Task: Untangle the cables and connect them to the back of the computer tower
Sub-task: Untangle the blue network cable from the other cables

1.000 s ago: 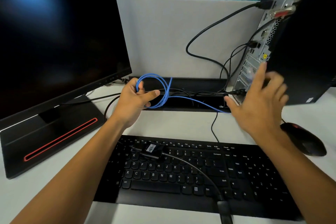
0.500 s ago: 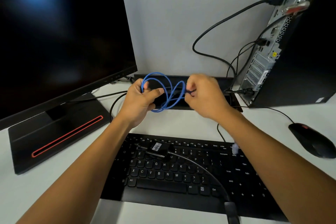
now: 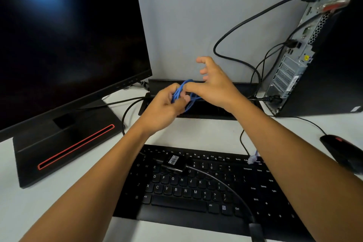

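Single head view, wide-angle, looking forward and down over forearms. Keyboard (image 3: 196, 186) close at bottom, monitor (image 3: 64, 41) near on left, tower (image 3: 324, 49) at right edge, white table (image 3: 206, 133) between. No second view.

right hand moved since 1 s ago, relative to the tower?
Yes. The right hand left the computer tower and went leftward to the blue cable held by the left hand, above the black cable tray.

Glossy monitor screen (image 3: 68, 45), bare perforated metal tower back (image 3: 294, 65), matt black plastic keyboard (image 3: 196, 192).
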